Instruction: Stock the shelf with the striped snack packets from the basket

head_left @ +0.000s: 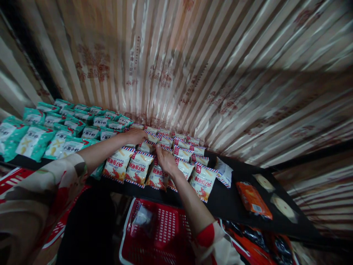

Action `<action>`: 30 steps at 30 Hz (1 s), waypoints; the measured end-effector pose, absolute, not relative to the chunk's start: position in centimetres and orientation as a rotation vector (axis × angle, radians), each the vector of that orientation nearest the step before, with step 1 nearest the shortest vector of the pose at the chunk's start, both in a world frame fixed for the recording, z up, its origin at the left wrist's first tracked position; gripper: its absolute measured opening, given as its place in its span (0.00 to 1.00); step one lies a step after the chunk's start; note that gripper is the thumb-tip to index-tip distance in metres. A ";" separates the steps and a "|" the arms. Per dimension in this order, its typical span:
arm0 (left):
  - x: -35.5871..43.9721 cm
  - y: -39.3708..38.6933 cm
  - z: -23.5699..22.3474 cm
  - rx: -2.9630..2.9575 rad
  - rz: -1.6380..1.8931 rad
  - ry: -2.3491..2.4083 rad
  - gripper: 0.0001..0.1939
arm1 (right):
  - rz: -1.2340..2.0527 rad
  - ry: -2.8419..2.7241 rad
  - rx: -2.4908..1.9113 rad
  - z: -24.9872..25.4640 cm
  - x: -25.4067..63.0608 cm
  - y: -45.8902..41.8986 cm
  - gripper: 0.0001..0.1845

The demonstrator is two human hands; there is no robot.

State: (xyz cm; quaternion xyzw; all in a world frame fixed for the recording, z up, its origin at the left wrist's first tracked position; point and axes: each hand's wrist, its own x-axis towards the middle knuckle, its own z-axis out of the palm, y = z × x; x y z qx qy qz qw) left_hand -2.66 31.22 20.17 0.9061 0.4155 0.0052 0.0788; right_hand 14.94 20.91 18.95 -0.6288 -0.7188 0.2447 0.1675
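Rows of white snack bags (117,164) with red print and striped edges stand on a black shelf (162,195). My left hand (135,136) reaches in from the left over the rear rows, its fingers bent down and closed at the top of a snack bag (146,147). Close to it on the right, my right hand (166,161) is among the same bags, thumb up and closed against a bag's edge. Its other fingers are mostly hidden. Exactly which bag each hand grips is partly covered by the hands and neighbouring bags.
Teal snack bags (34,141) fill the shelf's left side. Rightward lie a tilted white bag (224,171), an orange packet (253,200) and round pale packets (284,207). Below the shelf edge is a red basket (167,226) with a small packet inside. A patterned curtain (176,66) hangs behind.
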 end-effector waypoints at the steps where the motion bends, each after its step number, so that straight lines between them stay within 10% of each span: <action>1: -2.6 31.3 20.1 2.700 0.025 1.262 0.14 | 0.686 -2.058 -1.785 19.0 14.9 20.9 0.41; 30: -4.0 33.5 18.6 2.771 0.139 1.119 0.12 | 0.649 -2.216 -1.740 19.4 13.8 21.6 0.43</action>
